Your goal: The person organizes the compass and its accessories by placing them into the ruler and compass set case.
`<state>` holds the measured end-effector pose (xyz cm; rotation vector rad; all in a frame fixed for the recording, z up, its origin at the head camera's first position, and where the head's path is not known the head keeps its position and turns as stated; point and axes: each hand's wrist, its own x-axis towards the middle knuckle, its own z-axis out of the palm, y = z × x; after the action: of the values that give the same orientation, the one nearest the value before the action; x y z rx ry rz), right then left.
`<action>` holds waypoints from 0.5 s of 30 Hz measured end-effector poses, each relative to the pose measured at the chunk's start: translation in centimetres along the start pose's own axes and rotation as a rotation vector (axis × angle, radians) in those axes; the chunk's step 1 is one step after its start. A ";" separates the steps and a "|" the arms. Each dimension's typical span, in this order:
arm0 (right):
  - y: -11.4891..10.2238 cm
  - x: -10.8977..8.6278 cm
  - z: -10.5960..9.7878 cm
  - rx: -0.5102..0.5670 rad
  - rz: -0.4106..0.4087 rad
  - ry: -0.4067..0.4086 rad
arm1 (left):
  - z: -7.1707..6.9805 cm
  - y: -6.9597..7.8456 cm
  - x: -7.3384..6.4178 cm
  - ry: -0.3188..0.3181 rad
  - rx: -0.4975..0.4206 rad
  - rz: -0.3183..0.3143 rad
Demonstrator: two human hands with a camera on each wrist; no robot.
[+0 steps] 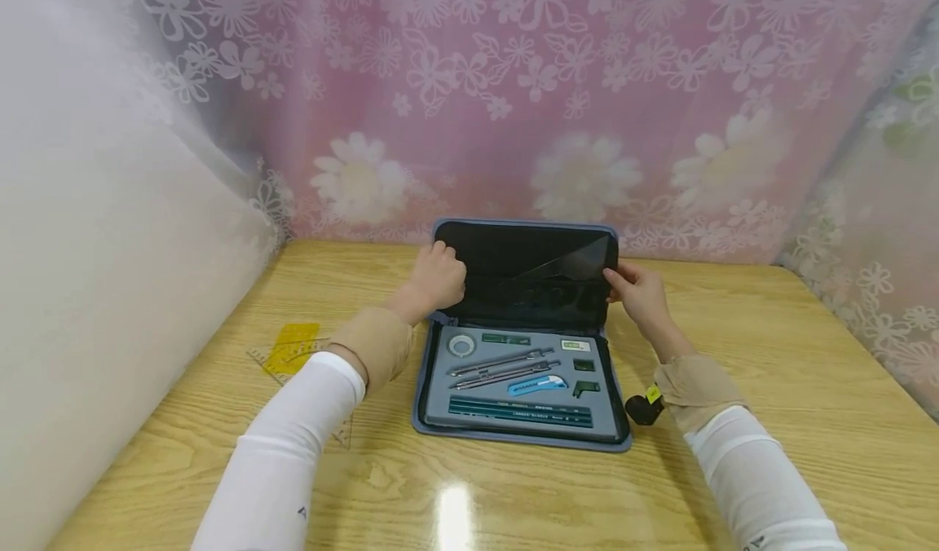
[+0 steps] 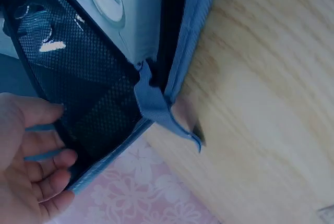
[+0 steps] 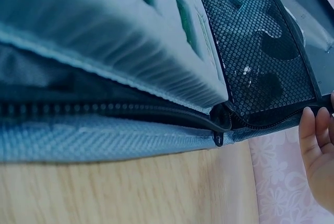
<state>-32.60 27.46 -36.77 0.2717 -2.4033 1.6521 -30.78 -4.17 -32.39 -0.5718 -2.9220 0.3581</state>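
Note:
A blue zip case lies unfolded on the table, its black-lined lid raised at the back. At the lid's left edge my left hand grips with curled fingers. My right hand pinches the right edge, thumb on the inner side. Inside the lid is a mesh pocket. The grey tray holds a white tape roll, two metal compasses, a light blue utility knife, dark green pencils, a white-and-green eraser and small green pieces.
Clear set squares and a yellow plastic piece lie left of the case, partly under my left arm. A black tape measure with a yellow label sits beside the case's right side. A pink floral curtain hangs behind the wooden table.

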 end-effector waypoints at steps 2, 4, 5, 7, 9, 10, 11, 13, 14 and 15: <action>0.1 -0.1 0.0 0.009 -0.004 0.000 | 0.3 0.0 0.0 0.041 -0.007 0.000; 0.2 -0.2 0.1 0.015 -0.009 0.002 | 0.6 -0.2 -0.2 0.118 -0.030 0.009; 0.2 -0.2 0.1 0.016 -0.009 0.004 | 0.7 -0.5 -0.3 0.165 -0.046 0.014; 0.2 -0.3 0.1 0.017 -0.008 0.006 | 0.7 -1.2 -0.5 0.266 -0.079 0.020; 0.3 -0.3 0.1 0.018 -0.011 0.007 | 0.4 -2.2 -0.9 0.343 -0.116 0.013; 0.3 -0.2 0.1 0.020 -0.012 0.008 | 0.1 -2.8 -1.1 0.373 -0.132 0.007; 0.3 -0.2 0.1 0.020 -0.014 0.009 | -0.2 -3.5 -1.4 0.396 -0.144 -0.003; 0.2 -0.1 0.1 0.022 -0.019 0.008 | -0.7 -5.0 -2.1 0.418 -0.167 -0.024; 0.2 -0.1 0.1 0.023 -0.022 0.009 | -0.9 -5.9 -2.5 0.410 -0.187 -0.034; 0.2 -0.1 0.1 0.025 -0.023 0.009 | -1.0 -6.7 -2.9 0.398 -0.206 -0.044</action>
<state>-32.60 27.45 -36.95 0.2939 -2.3658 1.6713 -30.26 -11.11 -29.93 -0.5330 -2.5926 -0.0609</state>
